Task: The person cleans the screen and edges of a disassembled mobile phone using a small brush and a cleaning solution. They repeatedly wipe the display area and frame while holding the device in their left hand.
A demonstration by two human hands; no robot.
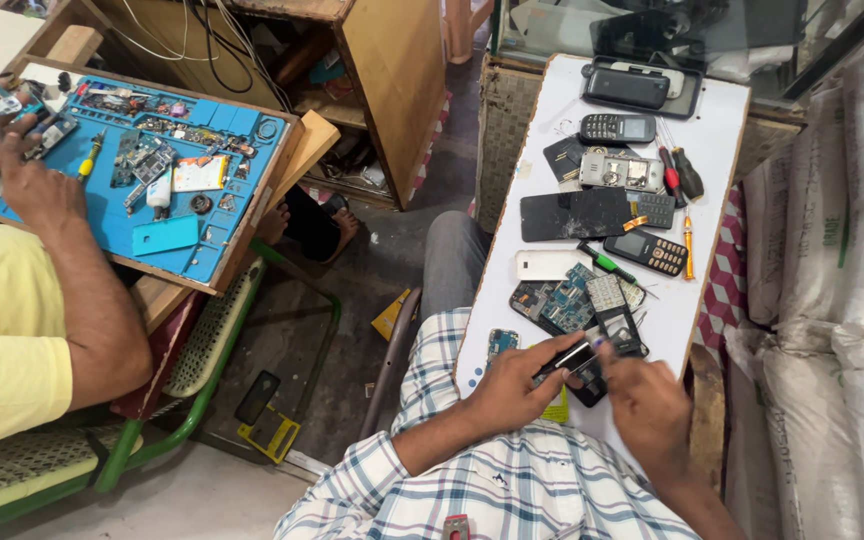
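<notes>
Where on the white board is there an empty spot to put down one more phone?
The white board is bare along its left edge, beside the keypad phone and the cracked black screen. There is also room at the top right corner. The middle and right edge are crowded, and so is the area around both hands.

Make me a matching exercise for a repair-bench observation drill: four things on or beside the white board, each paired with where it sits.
Things:
1. Cracked black flat phone screen
2. Black keypad phone with grey screen
3. Green-handled screwdriver
4. Small black phone part

Places:
A. Held between the person's left hand and right hand
B. Near the far end of the white board
C. Middle of the board
D. Just nearer than the cracked screen

Pairs: 1-C, 2-B, 3-D, 4-A
</notes>
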